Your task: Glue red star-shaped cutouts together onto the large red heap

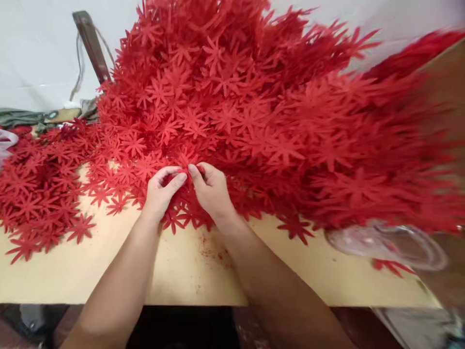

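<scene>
Item: one red star-shaped cutout [187, 170], thin and many-pointed, pinched between both hands at the near foot of the heap. Only its tips showed between the fingers.

Left hand [162, 190]: closed in a pinch, thumb and forefinger pressed on the cutout from its left side, forearm lying over the surface edge.

Right hand [210, 190]: likewise closed in a pinch on the same cutout, thumb tip almost touching the left forefinger, wrist resting among loose pieces.

Heap of red cutouts [232, 106]: a tall mound directly beyond the hands, rising away from them and spreading far to the right hand's side, where it was blurred.

Loose cutouts [39, 194]: a flatter scatter well out to the left hand's side, lying one over another on the surface.

Surface [189, 271]: pale tan board, bare below the wrists, with fine red crumbs [210, 252] just nearer than the right wrist.

Clear plastic bag [388, 242]: well off to the right hand's side, at the foot of the heap, touching it.

Dark bar [92, 46]: leaning up beyond the left hand, behind the heap's edge, against a white backdrop [36, 48].
</scene>
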Demonstrator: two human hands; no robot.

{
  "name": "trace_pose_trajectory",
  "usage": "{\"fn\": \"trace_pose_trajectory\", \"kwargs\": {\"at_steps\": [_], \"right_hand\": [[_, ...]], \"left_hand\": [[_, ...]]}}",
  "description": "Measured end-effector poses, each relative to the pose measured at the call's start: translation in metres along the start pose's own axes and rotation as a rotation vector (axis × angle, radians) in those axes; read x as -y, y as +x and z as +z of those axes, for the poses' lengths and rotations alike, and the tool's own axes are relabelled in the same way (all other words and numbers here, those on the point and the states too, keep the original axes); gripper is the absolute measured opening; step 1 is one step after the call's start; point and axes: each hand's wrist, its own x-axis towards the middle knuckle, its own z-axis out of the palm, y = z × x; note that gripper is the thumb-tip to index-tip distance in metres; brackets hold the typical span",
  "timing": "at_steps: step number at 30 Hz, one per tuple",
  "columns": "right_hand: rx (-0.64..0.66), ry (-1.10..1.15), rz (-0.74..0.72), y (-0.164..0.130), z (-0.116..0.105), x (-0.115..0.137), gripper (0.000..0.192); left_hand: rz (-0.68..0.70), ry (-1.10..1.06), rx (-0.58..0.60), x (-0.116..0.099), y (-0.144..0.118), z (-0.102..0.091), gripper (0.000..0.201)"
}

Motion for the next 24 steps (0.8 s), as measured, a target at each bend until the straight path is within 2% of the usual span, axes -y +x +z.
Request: {"fn": "trace_pose_trajectory", "kwargs": {"at_steps": [4,8,12,16,19,21,24], "right_hand": [[0.031,0.032,0.043,-0.0025,0.0057,-0.0044,0.03],[-0.024,0.09,0.089,-0.0013,0.0051,-0.0039,0.042],[-0.051,0.178,0.081,0.0007,0.0031,-0.0019,0.043],[0.007,0.152,0.073,-0.0011,0.003,-0.0048,0.035],[0.048,0.038,0.032,-0.0024,0.0033,-0.0084,0.032],[0.055,0.018,0.03,-0.002,0.0034,-0.0095,0.036],[0.109,0.121,0.054,-0.0004,0.0041,-0.0087,0.039]], "left_hand": [[-0.023,0.019,-0.013,0.0011,-0.0022,0.0025,0.028],[-0.013,0.014,-0.071,0.0031,-0.0002,0.0007,0.017],[-0.011,-0.033,-0.151,0.0027,0.0031,-0.0022,0.022],[-0.02,-0.044,-0.054,-0.0006,0.0001,0.0004,0.033],[-0.004,0.028,-0.009,-0.0018,-0.0028,0.0041,0.029],[0.0,0.027,-0.061,-0.0012,-0.0026,0.0051,0.025],[-0.002,-0.033,-0.154,0.0005,0.0003,0.0039,0.022]]}}
